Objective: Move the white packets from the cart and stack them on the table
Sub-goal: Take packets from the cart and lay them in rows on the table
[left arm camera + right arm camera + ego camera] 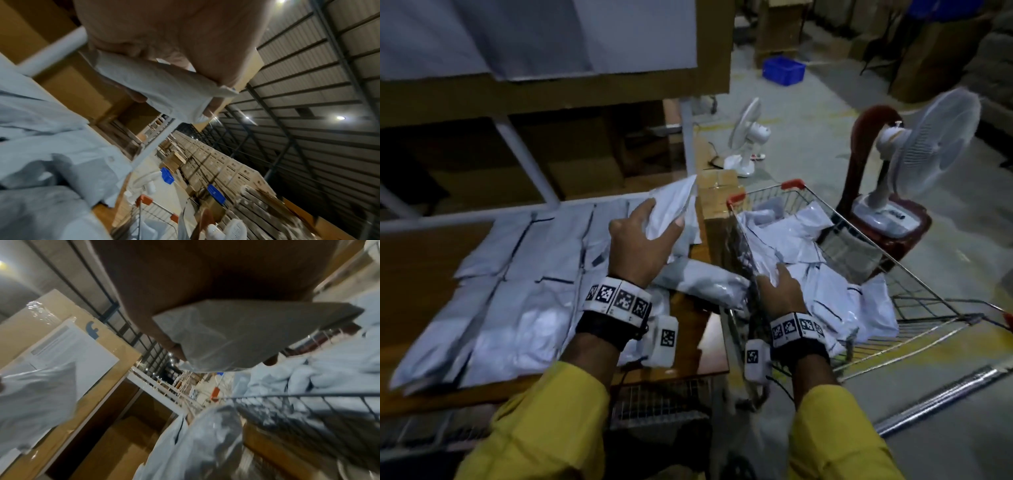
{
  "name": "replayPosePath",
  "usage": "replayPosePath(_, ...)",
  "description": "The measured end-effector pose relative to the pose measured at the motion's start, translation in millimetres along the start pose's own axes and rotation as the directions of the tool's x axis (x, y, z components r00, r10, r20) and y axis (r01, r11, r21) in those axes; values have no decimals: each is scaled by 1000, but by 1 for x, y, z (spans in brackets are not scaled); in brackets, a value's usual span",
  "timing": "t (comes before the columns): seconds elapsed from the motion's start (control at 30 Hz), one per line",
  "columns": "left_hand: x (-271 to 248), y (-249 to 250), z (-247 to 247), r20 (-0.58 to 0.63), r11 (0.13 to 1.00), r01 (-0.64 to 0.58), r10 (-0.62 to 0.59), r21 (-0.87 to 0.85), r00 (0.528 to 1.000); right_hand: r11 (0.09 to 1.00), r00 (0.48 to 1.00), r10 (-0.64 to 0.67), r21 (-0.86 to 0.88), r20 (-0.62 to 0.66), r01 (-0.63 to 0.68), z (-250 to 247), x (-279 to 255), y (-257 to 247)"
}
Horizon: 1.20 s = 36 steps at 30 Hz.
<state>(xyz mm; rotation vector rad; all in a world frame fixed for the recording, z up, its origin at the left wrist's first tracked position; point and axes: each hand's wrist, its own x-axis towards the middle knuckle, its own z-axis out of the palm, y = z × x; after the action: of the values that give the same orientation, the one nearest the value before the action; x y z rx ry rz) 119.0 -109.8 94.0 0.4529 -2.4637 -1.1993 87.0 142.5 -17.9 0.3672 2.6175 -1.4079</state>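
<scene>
As left hand [642, 240] grips, packet [674, 205] tilts up-right.

Dim warehouse light from ceiling lamps [340, 117] (small glare spots), motion blur, wide-angle edge warping

I see my left hand [642, 241] raised ahead of me, back of the hand toward the head camera, fingers and thumb curled in a pinch; the left wrist view shows the thumb pressed down against the fingertips [213, 105]. My right hand [780, 287] sits lower and to the right, palm down, fingers curled in a grip too. Both wrists wear marker bands [616, 298], and yellow sleeves [544, 428] cover both forearms, which reach forward roughly parallel
</scene>
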Motion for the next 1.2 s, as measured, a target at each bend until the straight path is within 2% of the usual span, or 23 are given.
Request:
replayPosePath(0.1, -24, -14, -23, -58, 998, 49, -47, 44, 997, 995, 995, -59, 80, 79, 52, 16, 1, -12)
replayPosePath(0.2, -46, -32, -41, -92, 994, 103, -99, 46, 991, 998, 982, -50, 56, 181, 40, 28, 5, -16)
replayPosePath(0.27, -59, -41, -52, -109, 989, 141, -135, 48, 985, 998, 978, -60, 35, 201, 54, 30, 2, -18)
replayPosePath(0.37, -68, -47, -64, -121, 982, 185, -180, 32, 976, 994, 977, -98, 66, 192, 87, 29, -10, -25)
replayPosePath(0.53, -64, -56, -75, -100, 985, 170, -169, 8, 981, 980, 964, -195, 61, 179, 187, 31, -48, -32)
replayPosePath(0.73, -55, -73, -93, -60, 983, 182, -181, 8, 982, 989, 984, -145, 5, 100, 145, 45, -101, -15)
replayPosePath(0.87, -57, -92, -103, -21, 982, 190, -190, 19, 982, 996, 990, -77, -32, 116, 81, 68, -131, -3)
replayPosePath(1.1, -51, -121, -102, 32, 972, 233, -233, 2, 972, 987, 993, -76, -138, 89, 88, 75, -147, -14)
replayPosePath(1.2, -54, -134, -100, 13, 954, 292, -294, 67, 956, 976, 994, -85, -195, 70, 97, 76, -145, -12)
